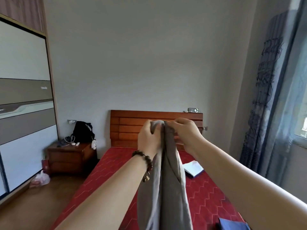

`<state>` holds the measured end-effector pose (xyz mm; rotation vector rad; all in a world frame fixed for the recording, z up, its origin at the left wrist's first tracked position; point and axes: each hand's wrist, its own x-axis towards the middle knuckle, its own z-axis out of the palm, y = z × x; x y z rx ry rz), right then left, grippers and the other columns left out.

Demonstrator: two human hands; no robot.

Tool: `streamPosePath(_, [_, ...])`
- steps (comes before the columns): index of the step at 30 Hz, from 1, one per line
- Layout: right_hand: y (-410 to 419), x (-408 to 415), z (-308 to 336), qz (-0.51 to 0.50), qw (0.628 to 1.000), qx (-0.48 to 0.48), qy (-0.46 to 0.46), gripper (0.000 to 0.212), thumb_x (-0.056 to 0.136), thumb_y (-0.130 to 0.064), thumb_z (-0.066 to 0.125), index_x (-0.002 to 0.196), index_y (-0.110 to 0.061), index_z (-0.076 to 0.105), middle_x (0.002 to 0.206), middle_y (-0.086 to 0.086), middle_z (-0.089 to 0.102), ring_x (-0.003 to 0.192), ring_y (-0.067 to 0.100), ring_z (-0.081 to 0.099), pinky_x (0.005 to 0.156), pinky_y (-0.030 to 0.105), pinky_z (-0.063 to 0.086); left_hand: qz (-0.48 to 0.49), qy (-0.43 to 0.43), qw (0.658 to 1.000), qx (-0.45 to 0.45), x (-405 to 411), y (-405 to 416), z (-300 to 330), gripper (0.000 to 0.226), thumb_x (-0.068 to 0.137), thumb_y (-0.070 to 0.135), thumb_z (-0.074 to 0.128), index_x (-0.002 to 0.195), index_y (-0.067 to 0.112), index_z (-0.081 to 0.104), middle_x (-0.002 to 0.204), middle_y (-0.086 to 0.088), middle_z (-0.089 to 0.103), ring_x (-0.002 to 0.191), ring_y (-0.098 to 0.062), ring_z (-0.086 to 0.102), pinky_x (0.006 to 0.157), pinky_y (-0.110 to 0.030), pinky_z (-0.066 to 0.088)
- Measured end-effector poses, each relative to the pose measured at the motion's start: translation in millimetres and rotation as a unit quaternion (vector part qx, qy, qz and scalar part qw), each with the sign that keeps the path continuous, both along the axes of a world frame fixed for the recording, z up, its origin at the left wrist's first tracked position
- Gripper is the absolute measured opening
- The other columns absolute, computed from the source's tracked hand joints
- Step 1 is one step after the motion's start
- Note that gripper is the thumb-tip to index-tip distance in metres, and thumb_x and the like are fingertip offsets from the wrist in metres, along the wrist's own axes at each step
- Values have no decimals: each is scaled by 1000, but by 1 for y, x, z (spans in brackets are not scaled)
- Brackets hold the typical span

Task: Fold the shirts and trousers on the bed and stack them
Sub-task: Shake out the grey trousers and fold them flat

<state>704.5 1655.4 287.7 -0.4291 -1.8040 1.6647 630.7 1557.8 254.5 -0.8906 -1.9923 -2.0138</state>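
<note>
Both arms raised; left grip (148,138), right grip (186,135) pinching.

Grey wall (149,55), wooden headboard (129,125), curtained window (299,130).

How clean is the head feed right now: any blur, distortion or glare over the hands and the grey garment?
Head view: both hands, left hand and right hand, and the grey garment are slightly soft; wide-angle bending curves the wardrobe and curtain; daylight from the window at the right edge, no glare on the hands; the plastic bag on the floor is blurred.
</note>
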Motion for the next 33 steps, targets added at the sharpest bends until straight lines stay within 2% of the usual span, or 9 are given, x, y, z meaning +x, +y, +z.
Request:
streamPosePath(5, [-18,2,23,30,999,-33,12,9,88,-3,64,79,-3,65,75,15,63,59,28,65,55,34,56,-176,32,983,-36,5,-10,0,64,70,12,84,119,16,42,108,2,62,98,-6,63,77,-13,50])
streamPosePath(9, [-18,9,45,132,990,-41,36,12,91,-3,59,86,5,67,81,19,70,68,26,71,68,32,61,-99,41,994,-7,-12,-21,18,36,78,-11,57,109,7,54,96,-9,63,92,-21,61,78,-24,48])
streamPosePath(11, [0,16,55,54,994,73,57,14,89,-17,67,100,-8,70,102,9,71,80,13,71,73,23,59,-139,-1,990,37,-25,-35,26,28,81,-13,56,101,7,62,91,-10,66,86,-19,62,78,-25,49])
streamPosePath(14, [31,31,52,-171,954,246,-15,81,72,-45,80,142,-30,42,138,-7,42,110,3,51,89,23,45,-200,-24,974,100,-43,-63,43,26,85,-11,58,95,12,68,87,-1,74,85,-13,69,72,-19,53])
streamPosePath(17, [32,28,30,57,995,71,-44,131,44,-56,89,151,-35,17,147,-3,40,126,17,45,109,45,31,-259,-68,949,169,-55,-87,65,21,88,-5,57,101,7,69,93,-9,75,88,-22,72,69,-25,56])
streamPosePath(19, [19,17,25,168,985,10,-17,95,53,-41,91,135,-20,49,126,9,63,111,26,63,95,46,50,-270,-78,943,178,-62,-97,75,22,89,-1,57,106,7,69,100,-13,73,94,-26,70,75,-30,57])
streamPosePath(22, [-3,6,32,131,989,11,67,43,58,-16,85,97,-3,72,101,18,72,88,27,72,68,30,58,-267,-82,947,159,-70,-112,78,23,91,5,56,111,9,68,111,-18,69,105,-32,65,91,-41,52])
streamPosePath(26, [-26,9,41,92,984,36,149,46,56,-18,84,97,-3,70,97,15,74,88,26,72,68,28,57,-297,-92,947,80,-73,-139,70,38,79,33,75,110,14,68,112,-10,71,104,-25,67,90,-38,53])
streamPosePath(33, [-57,58,45,141,981,98,89,44,65,-20,81,107,-15,69,106,6,73,98,20,70,79,29,57,-225,-80,968,78,-37,-154,89,50,55,24,86,101,10,73,100,-8,75,94,-22,72,86,-36,56])
